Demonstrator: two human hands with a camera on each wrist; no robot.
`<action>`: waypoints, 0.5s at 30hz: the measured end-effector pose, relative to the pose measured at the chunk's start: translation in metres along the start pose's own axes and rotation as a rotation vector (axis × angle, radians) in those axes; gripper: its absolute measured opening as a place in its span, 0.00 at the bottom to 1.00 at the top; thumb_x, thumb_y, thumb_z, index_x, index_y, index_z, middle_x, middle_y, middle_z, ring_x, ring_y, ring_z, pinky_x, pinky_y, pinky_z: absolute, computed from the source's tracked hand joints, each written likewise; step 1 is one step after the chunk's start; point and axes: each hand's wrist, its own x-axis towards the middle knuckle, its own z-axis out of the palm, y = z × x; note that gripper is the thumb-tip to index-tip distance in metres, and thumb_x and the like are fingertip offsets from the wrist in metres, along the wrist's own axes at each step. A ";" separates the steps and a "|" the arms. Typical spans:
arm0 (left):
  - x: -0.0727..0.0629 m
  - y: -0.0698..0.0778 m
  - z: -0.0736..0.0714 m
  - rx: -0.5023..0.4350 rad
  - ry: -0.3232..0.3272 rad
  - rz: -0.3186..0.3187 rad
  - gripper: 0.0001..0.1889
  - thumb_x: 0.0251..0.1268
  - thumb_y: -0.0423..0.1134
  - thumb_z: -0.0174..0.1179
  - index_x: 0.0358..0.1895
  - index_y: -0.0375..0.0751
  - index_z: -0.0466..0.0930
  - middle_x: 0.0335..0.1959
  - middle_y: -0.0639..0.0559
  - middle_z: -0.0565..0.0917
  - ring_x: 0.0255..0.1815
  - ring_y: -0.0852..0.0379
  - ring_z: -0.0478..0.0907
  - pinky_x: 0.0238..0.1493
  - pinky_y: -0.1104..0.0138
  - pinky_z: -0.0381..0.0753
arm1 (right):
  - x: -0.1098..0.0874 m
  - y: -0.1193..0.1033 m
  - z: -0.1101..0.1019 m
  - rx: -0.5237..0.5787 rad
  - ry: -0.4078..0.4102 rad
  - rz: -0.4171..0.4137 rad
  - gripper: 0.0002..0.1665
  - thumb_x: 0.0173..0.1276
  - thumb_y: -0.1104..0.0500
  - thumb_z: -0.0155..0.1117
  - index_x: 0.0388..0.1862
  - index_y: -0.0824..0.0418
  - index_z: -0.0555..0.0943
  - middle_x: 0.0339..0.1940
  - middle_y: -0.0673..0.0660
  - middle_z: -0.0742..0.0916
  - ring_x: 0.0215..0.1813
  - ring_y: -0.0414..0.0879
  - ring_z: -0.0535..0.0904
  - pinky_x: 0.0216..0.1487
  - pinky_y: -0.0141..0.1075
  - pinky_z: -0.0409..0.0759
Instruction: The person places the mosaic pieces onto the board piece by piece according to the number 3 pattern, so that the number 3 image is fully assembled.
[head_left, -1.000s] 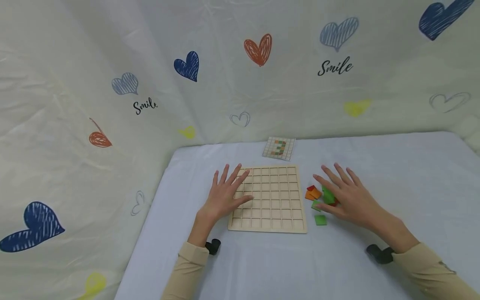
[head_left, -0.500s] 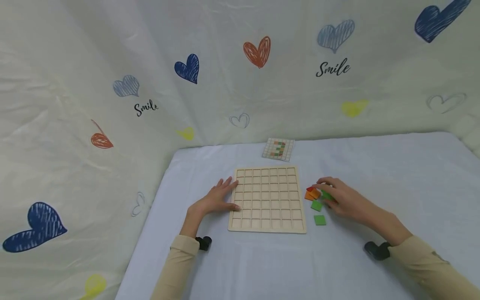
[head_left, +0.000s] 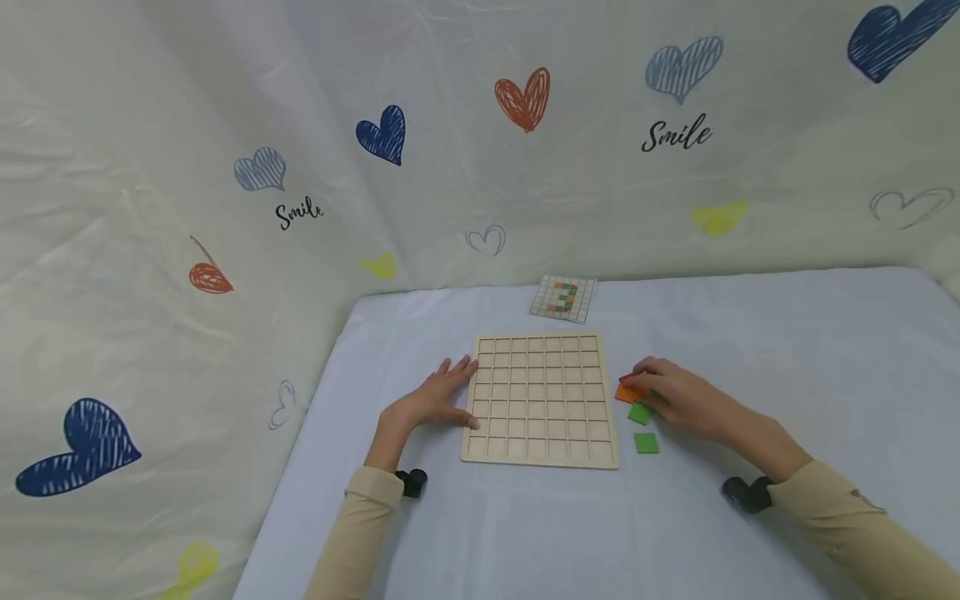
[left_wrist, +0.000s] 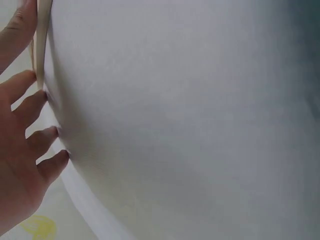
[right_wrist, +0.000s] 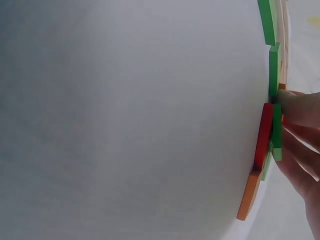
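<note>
My left hand (head_left: 431,402) rests at the left edge of a wooden grid board (head_left: 540,400), fingers spread and thumb on the rim. In the left wrist view its fingertips lie along the board's edge (left_wrist: 43,40). Right of the board, my right hand (head_left: 678,396) pinches a small red tile (head_left: 626,379) with thumb and fingertips, over an orange tile (head_left: 623,394). Two green tiles, one close by (head_left: 639,413) and one nearer me (head_left: 647,443), lie below. The right wrist view shows another red tile (right_wrist: 263,137), an orange one (right_wrist: 248,195) and green ones beside the fingers.
Behind the board lies a pattern card (head_left: 564,298) with a coloured figure on a grid. A white cloth (head_left: 525,525) covers the table. A curtain (head_left: 420,200) printed with hearts hangs along the back and left.
My left hand has drawn back from over the board to its left edge. The right hand's spread fingers have closed in and moved left from the green tiles to the red one.
</note>
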 end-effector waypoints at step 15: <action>0.007 0.011 0.003 0.028 -0.018 -0.035 0.58 0.58 0.54 0.75 0.85 0.54 0.44 0.87 0.58 0.42 0.87 0.46 0.30 0.85 0.48 0.38 | 0.005 -0.002 -0.006 0.088 -0.003 0.030 0.17 0.56 0.72 0.77 0.44 0.63 0.87 0.40 0.51 0.90 0.41 0.43 0.84 0.44 0.40 0.89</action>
